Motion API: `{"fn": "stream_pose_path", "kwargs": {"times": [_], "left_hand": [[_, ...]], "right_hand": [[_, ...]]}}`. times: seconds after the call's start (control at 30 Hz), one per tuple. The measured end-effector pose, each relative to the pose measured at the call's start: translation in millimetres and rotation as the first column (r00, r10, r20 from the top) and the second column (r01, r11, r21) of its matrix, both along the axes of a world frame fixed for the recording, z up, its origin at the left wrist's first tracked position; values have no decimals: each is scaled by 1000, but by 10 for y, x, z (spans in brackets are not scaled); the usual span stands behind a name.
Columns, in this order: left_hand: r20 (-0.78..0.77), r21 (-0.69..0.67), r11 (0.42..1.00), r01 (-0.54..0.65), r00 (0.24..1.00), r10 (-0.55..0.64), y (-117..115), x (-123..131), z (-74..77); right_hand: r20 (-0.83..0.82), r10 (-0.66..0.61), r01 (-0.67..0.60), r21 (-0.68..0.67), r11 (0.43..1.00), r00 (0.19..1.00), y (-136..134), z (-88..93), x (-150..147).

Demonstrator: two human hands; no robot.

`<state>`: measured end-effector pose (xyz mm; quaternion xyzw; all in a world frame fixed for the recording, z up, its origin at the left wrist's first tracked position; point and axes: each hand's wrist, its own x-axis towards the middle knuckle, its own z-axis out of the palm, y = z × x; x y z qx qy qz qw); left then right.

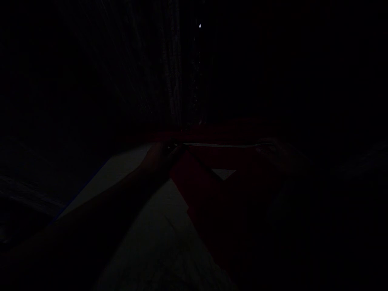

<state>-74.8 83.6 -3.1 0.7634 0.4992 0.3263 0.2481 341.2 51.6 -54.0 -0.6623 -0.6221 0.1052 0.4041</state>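
Near the middle of the very dark scene, the person's left hand (160, 155) is resting at the far left corner of a red sheet (200, 194). Its forearm is stretching in from the near left across a pale surface (151, 234). Whether this hand is pinching the sheet or only pressing on it cannot be told, as the fingers are merging with the shadow. A faint shape at the far right edge of the sheet is probably the right hand (273, 152); its grip cannot be told either. The red sheet is lying flat on the surface between the two hands, with a thin pale strip (224, 144) running along its far edge. A dark straight line (201, 163) is slanting across the sheet toward a small pale triangle (223, 173); this is possibly a fold or a cut, so some shaping seems to be done already. How much is left cannot be judged in this light. Far above, a speck of light (199, 26) is glowing.
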Motion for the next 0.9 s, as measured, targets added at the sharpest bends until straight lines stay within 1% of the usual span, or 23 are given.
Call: {"fn": "stream_pose_path", "kwargs": {"times": [0.1, 0.23, 0.33, 0.43, 0.57, 0.73, 0.9], "left_hand": [[13, -4, 1000, -21, 1000, 21, 0, 1, -9], [36, -32, 999, 2, 999, -1, 6, -3, -26], [42, -25, 1000, -1, 999, 2, 7, -3, -35], [36, -2, 1000, -12, 999, 12, -3, 2, -39], [59, -15, 1000, -16, 998, 17, -22, 12, -28], [15, -1, 1000, -17, 1000, 17, -14, 6, -8], [43, -26, 1000, -12, 999, 14, -16, 1, -15]], "right_hand": [[-6, -13, 13, 3, 1000, 1000, 6, -8, 12], [1, -9, 9, -9, 1000, 1000, 10, -47, 48], [-1, 1, -1, -10, 1000, 1000, 11, -66, 50], [-10, -24, 24, -11, 1000, 1000, 6, -57, 30], [-19, -36, 36, -20, 999, 999, -6, -22, 8], [-21, -8, 7, -39, 999, 1000, -10, 2, 5], [-45, 10, -10, -15, 1000, 999, 0, -8, 0]]}}
